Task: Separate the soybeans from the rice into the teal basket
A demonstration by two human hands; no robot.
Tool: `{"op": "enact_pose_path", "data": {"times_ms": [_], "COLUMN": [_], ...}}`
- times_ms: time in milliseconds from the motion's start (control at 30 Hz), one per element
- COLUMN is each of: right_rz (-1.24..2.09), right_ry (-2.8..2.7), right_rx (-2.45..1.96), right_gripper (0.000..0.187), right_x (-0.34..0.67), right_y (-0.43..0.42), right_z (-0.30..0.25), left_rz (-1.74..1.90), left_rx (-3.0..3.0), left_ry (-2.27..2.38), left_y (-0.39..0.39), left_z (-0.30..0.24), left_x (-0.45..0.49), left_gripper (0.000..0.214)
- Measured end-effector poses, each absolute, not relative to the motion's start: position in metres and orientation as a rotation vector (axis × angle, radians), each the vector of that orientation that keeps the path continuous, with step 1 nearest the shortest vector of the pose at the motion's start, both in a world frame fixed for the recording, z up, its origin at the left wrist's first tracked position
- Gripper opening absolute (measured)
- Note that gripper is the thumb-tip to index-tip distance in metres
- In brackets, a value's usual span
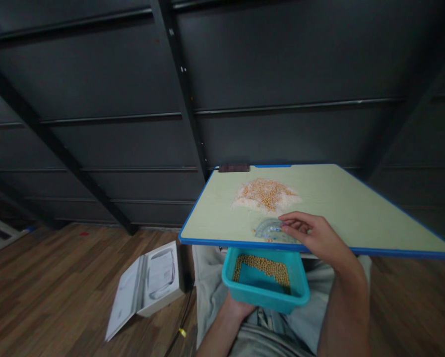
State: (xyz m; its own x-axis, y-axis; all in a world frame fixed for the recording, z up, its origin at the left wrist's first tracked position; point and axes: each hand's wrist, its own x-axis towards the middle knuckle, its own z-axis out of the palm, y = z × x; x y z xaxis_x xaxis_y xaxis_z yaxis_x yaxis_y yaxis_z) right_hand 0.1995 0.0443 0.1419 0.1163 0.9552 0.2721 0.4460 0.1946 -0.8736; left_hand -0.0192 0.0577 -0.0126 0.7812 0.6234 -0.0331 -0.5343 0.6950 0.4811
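My right hand (308,231) is closed in a pinch on a clear, curved protractor (270,228) lying near the front edge of the board. A few loose soybeans are beside the protractor. Behind it on the pale board (341,198) is a heap of soybeans (269,191) mixed with white rice-like grains (246,202). Below the board's front edge, a teal plastic basin (263,296) contains soybeans (269,267), gathered along its far and right sides. My left hand (239,306) supports the basin from underneath; its fingers are hidden by the basin.
The board has a blue rim and a dark clip-like bar (234,168) at its far edge. An opened white box (158,277) stands on the wooden floor to the left, with a black cable (183,320) beside it. A dark panelled wall (133,148) rises behind the board.
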Motion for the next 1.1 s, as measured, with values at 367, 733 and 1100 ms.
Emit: {"op": "enact_pose_path", "data": {"times_ms": [367, 733, 1100], "right_rz": [0.54, 0.722, 0.641], "right_ry": [-1.393, -1.588, -1.534], "right_rx": [-1.456, -1.333, -1.342], "right_gripper": [0.028, 0.018, 0.016], "right_x": [0.204, 0.173, 0.17], "right_y": [0.058, 0.06, 0.063], "right_z": [0.127, 0.139, 0.138], "left_rz": [0.767, 0.728, 0.769], "left_rx": [0.543, 0.523, 0.463], "left_ry": [0.568, 0.387, 0.288], "left_y": [0.073, 0.078, 0.075], "left_z": [-0.048, -0.053, -0.042], "left_x": [-0.04, -0.047, -0.042], "left_gripper": [0.041, 0.036, 0.039]}}
